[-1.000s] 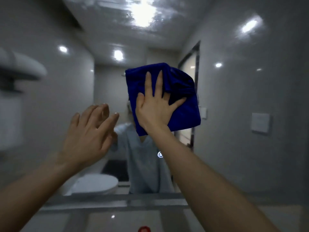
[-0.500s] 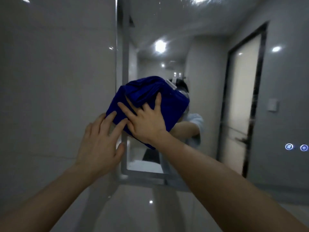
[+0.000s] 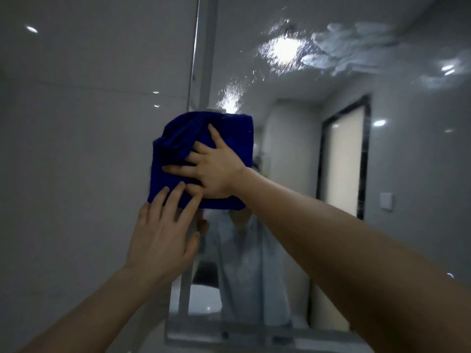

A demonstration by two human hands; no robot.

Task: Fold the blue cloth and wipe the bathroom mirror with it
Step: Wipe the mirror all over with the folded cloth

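Observation:
The folded blue cloth (image 3: 175, 149) lies flat against the bathroom mirror (image 3: 293, 103), close to the mirror's left edge. My right hand (image 3: 216, 171) presses on it with fingers spread out flat. My left hand (image 3: 165, 225) is just below, its straight fingertips touching the cloth's lower edge. Wet smears and droplets glisten on the glass above and to the right of the cloth. The cloth and my arms hide part of the reflection of a person in a light shirt.
A glossy grey tiled wall (image 3: 89, 149) fills the left side, meeting the mirror frame (image 3: 204, 72). The mirror's bottom ledge (image 3: 229, 335) runs low in view. The reflection shows a doorway (image 3: 341, 159) and a wall switch (image 3: 386, 201).
The cloth and my right hand have slid from the mirror's middle to its left edge, then slightly upward. My left hand came in from the air and now touches the cloth's bottom.

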